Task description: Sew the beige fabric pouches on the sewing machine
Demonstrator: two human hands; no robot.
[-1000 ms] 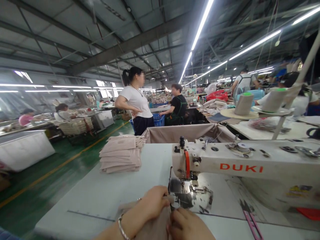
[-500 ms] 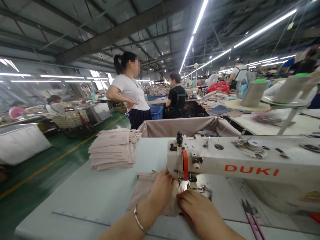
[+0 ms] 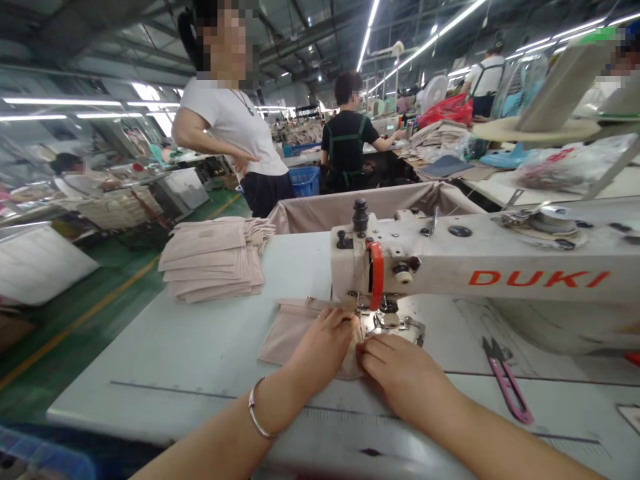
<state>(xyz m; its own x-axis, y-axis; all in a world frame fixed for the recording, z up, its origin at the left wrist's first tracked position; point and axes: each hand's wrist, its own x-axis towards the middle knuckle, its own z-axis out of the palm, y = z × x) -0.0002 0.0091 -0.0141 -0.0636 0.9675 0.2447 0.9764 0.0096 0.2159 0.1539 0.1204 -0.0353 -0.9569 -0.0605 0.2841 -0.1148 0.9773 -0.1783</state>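
Watching remotely, I see broad pale worktable (image 3: pixel 190 353). On it, long white metal sewing machine with orange DUKI lettering (image 3: pixel 440 257). Left of machine, layered stack of beige folded fabric pieces (image 3: pixel 210 260). Nearer, flat beige fabric piece (image 3: pixel 287 330) on tabletop, right end at needle area. My left hand (image 3: pixel 320 350) rests on fabric, fingers bent; my right hand (image 3: pixel 395 363), fingers curled, touches its right end. Can't tell whether either pinches. Right: slim pink-handled metal snips (image 3: pixel 507 387).
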